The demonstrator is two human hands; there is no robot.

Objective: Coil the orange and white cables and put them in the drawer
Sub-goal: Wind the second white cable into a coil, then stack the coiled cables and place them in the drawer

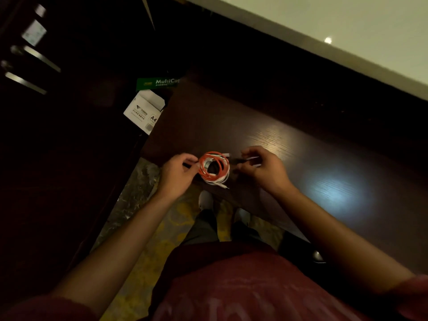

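Left hand [178, 171] pinches the coiled orange and white cables [214, 169] over the tabletop [301, 158] to keep the loops together, right hand [261, 166] pinching a loose end

The room is dim. A dark wooden desk [289, 144] crosses the frame to the lower right, with blurry light reflections. A pale wall [335, 22] fills the upper right. Yellow patterned carpet [180, 216] lies at lower centre. Paper boxes [144, 110] stand left of centre.

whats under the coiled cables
The coil of orange and white cables lies on the dark desk, near its front edge. Wood shows through the coil's middle. The surface right beneath the loops is covered.
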